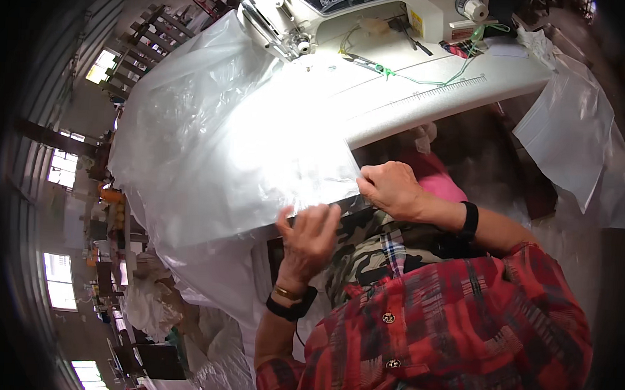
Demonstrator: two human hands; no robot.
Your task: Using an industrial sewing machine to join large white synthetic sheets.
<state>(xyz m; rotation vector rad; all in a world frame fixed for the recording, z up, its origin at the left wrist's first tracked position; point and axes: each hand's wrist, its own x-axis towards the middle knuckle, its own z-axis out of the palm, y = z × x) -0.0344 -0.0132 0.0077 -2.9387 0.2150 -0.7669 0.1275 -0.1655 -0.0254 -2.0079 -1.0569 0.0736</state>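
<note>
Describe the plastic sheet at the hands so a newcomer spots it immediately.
Find the white sewing machine at the top of the view. Below and to its left spreads a wide, translucent plastic sheet. Unlike the smaller sheet hanging at far right, this one has the right hand at its near corner and the left hand by its edge.

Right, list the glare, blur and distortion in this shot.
Head view: glare burns out part of the plastic sheet below the sewing machine; head view: the left hand looks blurred, the right hand crisper; head view: fisheye distortion bows the ribbed panels at far left, and the picture's rim goes black.
</note>
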